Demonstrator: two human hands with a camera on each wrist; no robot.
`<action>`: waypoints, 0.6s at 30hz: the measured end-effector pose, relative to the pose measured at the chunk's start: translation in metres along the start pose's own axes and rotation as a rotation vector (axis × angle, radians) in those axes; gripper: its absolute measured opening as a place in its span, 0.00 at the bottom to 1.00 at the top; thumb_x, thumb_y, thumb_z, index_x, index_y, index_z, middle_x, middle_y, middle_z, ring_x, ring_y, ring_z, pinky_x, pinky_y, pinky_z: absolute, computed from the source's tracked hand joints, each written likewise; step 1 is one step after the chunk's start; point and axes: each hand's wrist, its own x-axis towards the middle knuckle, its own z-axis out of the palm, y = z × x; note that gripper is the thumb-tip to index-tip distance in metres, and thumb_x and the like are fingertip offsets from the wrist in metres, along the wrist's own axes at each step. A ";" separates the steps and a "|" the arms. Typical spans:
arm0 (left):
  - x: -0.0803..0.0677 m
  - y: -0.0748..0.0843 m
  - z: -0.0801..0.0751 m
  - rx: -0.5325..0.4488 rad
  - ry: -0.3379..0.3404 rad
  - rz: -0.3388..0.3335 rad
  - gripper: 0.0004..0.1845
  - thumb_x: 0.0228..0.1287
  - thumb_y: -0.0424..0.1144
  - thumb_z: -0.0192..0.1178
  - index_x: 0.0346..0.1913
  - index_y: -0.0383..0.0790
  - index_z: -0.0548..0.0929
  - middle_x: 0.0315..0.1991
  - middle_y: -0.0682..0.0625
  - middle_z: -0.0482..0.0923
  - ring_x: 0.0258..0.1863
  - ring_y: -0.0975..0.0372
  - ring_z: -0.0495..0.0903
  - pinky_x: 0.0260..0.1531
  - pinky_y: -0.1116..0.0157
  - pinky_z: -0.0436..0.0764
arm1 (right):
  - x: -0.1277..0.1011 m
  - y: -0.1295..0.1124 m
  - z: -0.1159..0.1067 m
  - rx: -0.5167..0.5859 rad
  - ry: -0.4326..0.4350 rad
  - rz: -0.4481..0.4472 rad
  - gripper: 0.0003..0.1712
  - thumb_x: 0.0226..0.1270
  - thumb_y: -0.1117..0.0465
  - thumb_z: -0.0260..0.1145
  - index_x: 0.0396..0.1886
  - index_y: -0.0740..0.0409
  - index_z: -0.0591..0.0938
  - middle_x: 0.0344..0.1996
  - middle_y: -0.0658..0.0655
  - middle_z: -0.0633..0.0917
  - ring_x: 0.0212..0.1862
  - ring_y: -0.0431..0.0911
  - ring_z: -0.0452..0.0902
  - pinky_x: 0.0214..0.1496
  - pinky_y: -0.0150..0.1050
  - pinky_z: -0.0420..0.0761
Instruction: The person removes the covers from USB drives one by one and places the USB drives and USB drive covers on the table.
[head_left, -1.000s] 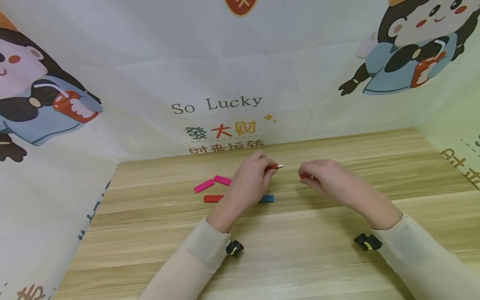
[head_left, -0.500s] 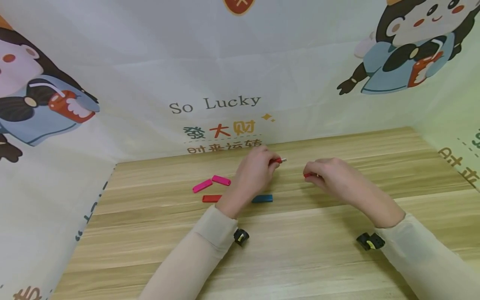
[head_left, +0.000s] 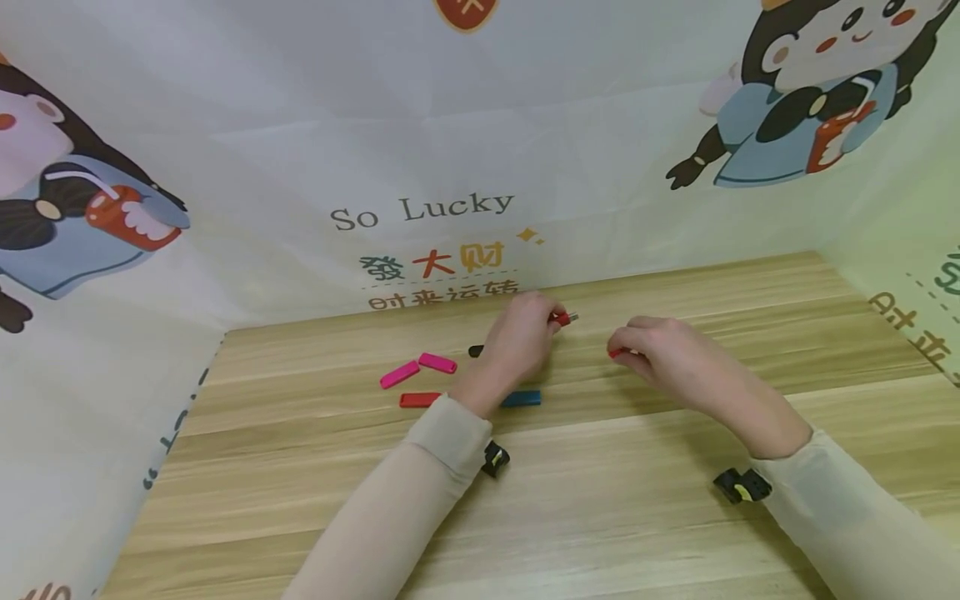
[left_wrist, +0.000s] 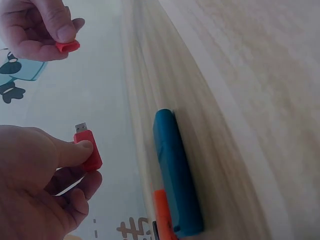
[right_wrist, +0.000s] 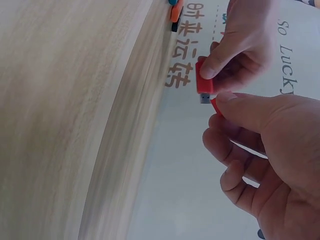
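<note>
My left hand (head_left: 520, 333) pinches a red USB flash drive (left_wrist: 89, 150) between thumb and fingers, its bare metal plug (left_wrist: 81, 128) sticking out toward the right hand. A small red cap (left_wrist: 67, 46) is pinched at the fingertips of my right hand (head_left: 667, 354), its hollow end visible in the left wrist view. Cap and drive are apart, both held above the table. Under the left forearm lies a blue USB stick (head_left: 522, 398), partly covered. A red stick (head_left: 420, 400) shows to its left, its right end hidden by the wrist.
Two pink pieces (head_left: 400, 374) lie on the wooden table (head_left: 600, 517), left of the left hand. A black rounded end (head_left: 476, 351) peeks out beside that hand. A printed white sheet (head_left: 300, 167) stands behind the table and along both sides.
My left hand has moved forward and to the right with the flash drive, uncovering the black end. The right hand has shifted slightly right, still pinching the cap. The head view has turned a little.
</note>
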 end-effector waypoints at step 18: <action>0.023 0.003 0.024 -0.041 -0.138 -0.143 0.09 0.79 0.30 0.58 0.54 0.39 0.86 0.50 0.48 0.86 0.49 0.57 0.83 0.53 0.61 0.83 | -0.008 0.001 0.000 0.013 -0.021 0.044 0.08 0.64 0.74 0.76 0.41 0.63 0.89 0.37 0.55 0.88 0.39 0.49 0.87 0.40 0.45 0.88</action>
